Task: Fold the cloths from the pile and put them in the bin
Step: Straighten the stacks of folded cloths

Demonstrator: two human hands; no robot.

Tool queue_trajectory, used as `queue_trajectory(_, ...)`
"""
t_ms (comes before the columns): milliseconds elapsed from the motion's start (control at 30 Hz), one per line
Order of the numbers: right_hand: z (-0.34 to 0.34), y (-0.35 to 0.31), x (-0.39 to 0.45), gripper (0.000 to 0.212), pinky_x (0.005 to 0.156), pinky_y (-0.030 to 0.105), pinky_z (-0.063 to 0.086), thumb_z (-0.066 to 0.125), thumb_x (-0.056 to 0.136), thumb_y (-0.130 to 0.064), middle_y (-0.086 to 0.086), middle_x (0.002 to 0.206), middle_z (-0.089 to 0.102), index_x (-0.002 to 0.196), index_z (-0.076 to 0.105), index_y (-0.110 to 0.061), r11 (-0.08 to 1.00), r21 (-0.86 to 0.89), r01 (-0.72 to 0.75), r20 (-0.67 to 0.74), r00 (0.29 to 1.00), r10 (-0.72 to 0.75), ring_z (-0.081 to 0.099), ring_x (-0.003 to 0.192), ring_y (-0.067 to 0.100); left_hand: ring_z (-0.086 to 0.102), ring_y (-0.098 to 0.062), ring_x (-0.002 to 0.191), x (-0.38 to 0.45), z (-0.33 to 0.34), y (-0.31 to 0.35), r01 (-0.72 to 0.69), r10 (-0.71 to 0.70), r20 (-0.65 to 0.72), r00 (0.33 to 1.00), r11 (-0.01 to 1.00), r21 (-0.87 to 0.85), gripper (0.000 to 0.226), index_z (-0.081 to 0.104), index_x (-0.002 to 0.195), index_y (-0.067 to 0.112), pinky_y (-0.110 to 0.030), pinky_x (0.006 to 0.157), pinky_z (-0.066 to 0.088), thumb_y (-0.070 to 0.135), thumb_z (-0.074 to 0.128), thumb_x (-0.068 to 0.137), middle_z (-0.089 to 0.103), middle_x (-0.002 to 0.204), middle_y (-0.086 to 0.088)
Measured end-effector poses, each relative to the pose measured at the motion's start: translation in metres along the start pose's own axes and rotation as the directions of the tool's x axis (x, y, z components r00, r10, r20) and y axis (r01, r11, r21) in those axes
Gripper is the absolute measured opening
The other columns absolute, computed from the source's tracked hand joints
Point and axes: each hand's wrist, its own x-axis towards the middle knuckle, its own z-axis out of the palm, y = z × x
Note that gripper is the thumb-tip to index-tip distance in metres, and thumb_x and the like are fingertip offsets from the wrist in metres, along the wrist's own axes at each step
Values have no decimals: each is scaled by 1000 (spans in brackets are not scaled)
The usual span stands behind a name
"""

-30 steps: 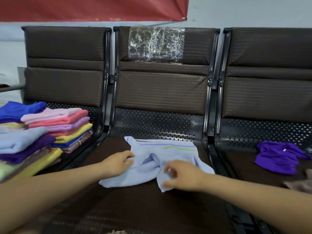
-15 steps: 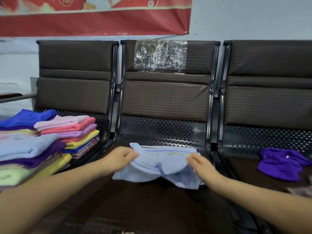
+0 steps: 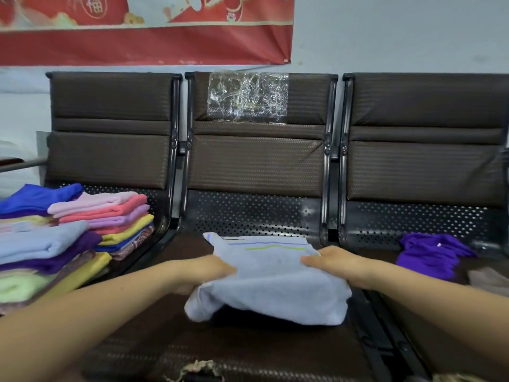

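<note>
Head view: pale blue cloth (image 3: 271,282) lies on the middle seat (image 3: 248,351), left hand (image 3: 205,270) and right hand (image 3: 334,264) each gripping a side edge — likely to square the fold — with folded stack (image 3: 74,232) on the left seat.

A cloth (image 3: 270,282) is lying on the middle seat (image 3: 248,351). Stacks of folded cloths (image 3: 82,232) are sitting left of that seat. A crumpled cloth (image 3: 432,257) is lying to its right.
</note>
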Motion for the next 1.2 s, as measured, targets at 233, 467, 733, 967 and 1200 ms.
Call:
queue_trajectory(233, 7, 4, 12, 27, 64, 26, 50, 60, 93, -23, 4, 73, 71, 69, 68, -13, 979, 197, 47, -125, 992, -23, 65, 65, 17, 63, -16, 111, -3, -16, -10, 112, -36, 217, 976, 930, -351, 45, 63, 119, 13, -31, 96, 48, 47, 58, 90, 69, 116, -3)
queue_trajectory(467, -12, 2, 43, 21, 65, 27, 51, 53, 97, -22, 5, 91, 72, 91, 69, -11, 965, 239, 107, -260, 965, -43, 68, 81, 18, 66, -21, 83, 36, -42, 5, -37, 32, 46, 998, 994, 103, 21, 69, 83, 5, -31, 75, 52, 16, 53, 91, 71, 91, -8)
queue_trajectory(733, -17, 2, 120, 30, 61, 24, 38, 44, 100, -29, -2, 76, 56, 73, 54, -20, 956, -238, 170, -240, 944, -227, 52, 72, 14, 43, -17, 72, 120, -32, 24, -268, 309, -61, 949, 893, 362, 30, 43, 68, 16, -30, 65, 34, 24, 41, 97, 45, 71, 2)
queue_trajectory(967, 11, 60, 105, 47, 83, 30, 38, 24, 95, -48, 5, 101, 62, 92, 56, -14, 666, -686, 292, 44, 931, -363, 54, 98, 21, 56, -21, 72, 132, 6, -28, -450, 543, 122, 831, 527, 721, 34, 51, 89, 17, -28, 60, 36, 37, 24, 92, 59, 83, -1)
queue_trajectory(1200, 27, 51, 81, 40, 59, 27, 28, 35, 103, -33, -5, 62, 37, 64, 28, -25, 682, -671, 289, 110, 949, -294, 39, 59, 8, 51, -12, 81, 87, -8, -53, -254, 318, 71, 946, 584, 771, 34, 37, 69, 26, -28, 71, 31, 31, 31, 102, 45, 72, 8)
